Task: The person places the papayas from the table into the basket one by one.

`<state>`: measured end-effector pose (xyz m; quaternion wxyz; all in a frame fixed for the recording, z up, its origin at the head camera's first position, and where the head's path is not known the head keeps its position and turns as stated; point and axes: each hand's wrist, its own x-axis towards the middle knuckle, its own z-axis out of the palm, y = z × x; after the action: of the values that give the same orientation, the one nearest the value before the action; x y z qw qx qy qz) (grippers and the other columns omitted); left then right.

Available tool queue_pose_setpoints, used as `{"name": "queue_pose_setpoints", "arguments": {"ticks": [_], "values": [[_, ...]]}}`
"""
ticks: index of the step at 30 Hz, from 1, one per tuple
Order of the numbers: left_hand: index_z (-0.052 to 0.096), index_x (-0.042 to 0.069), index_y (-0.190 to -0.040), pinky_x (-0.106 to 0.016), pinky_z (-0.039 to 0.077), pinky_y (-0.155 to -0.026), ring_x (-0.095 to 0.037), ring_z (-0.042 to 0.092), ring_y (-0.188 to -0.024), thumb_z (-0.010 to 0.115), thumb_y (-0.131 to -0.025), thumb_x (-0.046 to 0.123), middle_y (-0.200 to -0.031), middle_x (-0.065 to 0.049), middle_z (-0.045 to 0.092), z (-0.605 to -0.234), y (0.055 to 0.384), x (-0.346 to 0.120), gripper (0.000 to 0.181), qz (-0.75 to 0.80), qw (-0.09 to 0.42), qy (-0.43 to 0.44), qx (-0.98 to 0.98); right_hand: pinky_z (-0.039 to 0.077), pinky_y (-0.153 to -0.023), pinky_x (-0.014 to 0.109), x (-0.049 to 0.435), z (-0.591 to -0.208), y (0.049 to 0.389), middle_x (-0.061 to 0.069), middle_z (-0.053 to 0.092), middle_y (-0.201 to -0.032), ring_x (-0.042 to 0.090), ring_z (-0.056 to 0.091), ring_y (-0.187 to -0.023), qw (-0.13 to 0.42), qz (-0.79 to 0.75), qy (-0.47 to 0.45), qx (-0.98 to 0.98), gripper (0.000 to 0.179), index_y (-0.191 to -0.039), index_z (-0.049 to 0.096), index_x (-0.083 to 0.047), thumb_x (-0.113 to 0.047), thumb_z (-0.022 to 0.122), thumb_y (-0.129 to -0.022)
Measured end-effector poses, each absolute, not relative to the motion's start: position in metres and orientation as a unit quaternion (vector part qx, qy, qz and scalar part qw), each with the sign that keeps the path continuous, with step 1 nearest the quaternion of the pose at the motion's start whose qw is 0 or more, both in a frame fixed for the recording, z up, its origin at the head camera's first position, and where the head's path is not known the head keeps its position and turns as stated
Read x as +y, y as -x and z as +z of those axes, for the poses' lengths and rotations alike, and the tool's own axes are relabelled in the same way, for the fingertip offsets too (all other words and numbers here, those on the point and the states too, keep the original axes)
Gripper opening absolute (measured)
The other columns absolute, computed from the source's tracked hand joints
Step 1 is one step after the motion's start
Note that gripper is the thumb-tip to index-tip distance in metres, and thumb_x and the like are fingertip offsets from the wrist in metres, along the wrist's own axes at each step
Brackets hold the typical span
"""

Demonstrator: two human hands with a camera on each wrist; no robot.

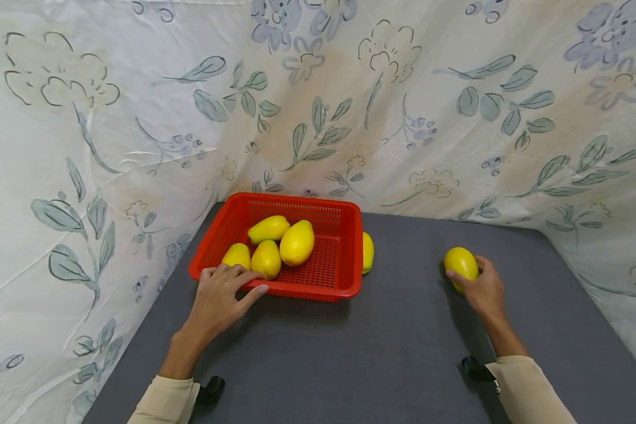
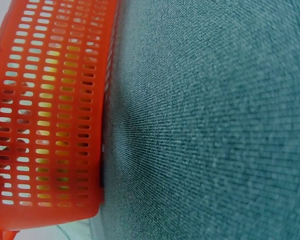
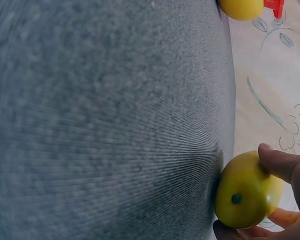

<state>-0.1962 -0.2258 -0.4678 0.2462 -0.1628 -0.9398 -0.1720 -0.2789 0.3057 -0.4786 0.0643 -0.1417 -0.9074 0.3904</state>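
Observation:
A red plastic basket point(image 1: 344, 288) with slotted walls stands at the left of the grey table. Several yellow mangoes, one of them a large mango point(image 1: 297, 242), lie inside it. My left hand point(image 1: 218, 300) grips the basket's near rim, fingers bent over the edge and thumb along the front. Far to the right, my right hand point(image 1: 484, 288) holds another yellow mango point(image 1: 460, 266) between thumb and fingers, at or just above the table. In the right wrist view this held mango point(image 3: 242, 195) shows a dark green spot at its end.
One more yellow mango point(image 1: 368, 253) sits just beyond the basket's right side, partly hidden by it. Grey cloth covers the table point(image 1: 381, 353). A floral sheet point(image 1: 318, 118) hangs behind the table and along its sides.

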Motion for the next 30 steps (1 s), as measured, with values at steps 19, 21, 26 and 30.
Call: {"name": "queue_pose_setpoints", "arguments": {"ticks": [19, 21, 26, 30], "values": [[0.082, 0.020, -0.114, -0.050, 0.034, -0.086, -0.030, 0.061, -0.101, 0.077, -0.091, 0.048, -0.102, -0.005, 0.070, -0.4666, 0.1963, -0.2234, 0.036, -0.172, 0.242, 0.157, -0.942, 0.037, -0.110, 0.068, 0.3111, -0.4852, 0.2757, 0.036, 0.034, -0.162, 0.054, 0.041, -0.140, 0.072, 0.407, 0.141, -0.899, 0.086, -0.166, 0.023, 0.001, -0.030, 0.072, -0.103], [0.082, 0.020, -0.114, -0.051, 0.034, -0.087, -0.031, 0.061, -0.101, 0.077, -0.091, 0.048, -0.102, -0.005, 0.070, -0.4664, 0.1962, -0.2234, 0.036, -0.173, 0.242, 0.156, -0.942, 0.036, -0.110, 0.069, 0.3108, -0.4846, 0.2752, 0.036, 0.034, -0.163, 0.054, 0.040, -0.140, 0.073, 0.409, 0.144, -0.898, 0.086, -0.166, 0.023, 0.000, -0.030, 0.072, -0.102], [0.082, 0.020, -0.114, -0.051, 0.035, -0.088, -0.031, 0.061, -0.101, 0.077, -0.091, 0.048, -0.102, -0.005, 0.070, -0.4658, 0.1958, -0.2237, 0.036, -0.173, 0.243, 0.155, -0.942, 0.036, -0.111, 0.069, 0.3085, -0.4828, 0.2738, 0.034, 0.035, -0.163, 0.054, 0.040, -0.142, 0.078, 0.408, 0.143, -0.898, 0.085, -0.166, 0.025, -0.002, -0.030, 0.072, -0.102], [0.082, 0.020, -0.113, -0.051, 0.035, -0.088, -0.030, 0.061, -0.101, 0.077, -0.091, 0.048, -0.102, -0.005, 0.070, -0.4659, 0.1960, -0.2239, 0.036, -0.174, 0.244, 0.157, -0.941, 0.036, -0.111, 0.069, 0.3062, -0.4793, 0.2719, 0.032, 0.035, -0.164, 0.054, 0.040, -0.143, 0.081, 0.409, 0.140, -0.898, 0.085, -0.167, 0.025, -0.004, -0.032, 0.072, -0.102]]}}
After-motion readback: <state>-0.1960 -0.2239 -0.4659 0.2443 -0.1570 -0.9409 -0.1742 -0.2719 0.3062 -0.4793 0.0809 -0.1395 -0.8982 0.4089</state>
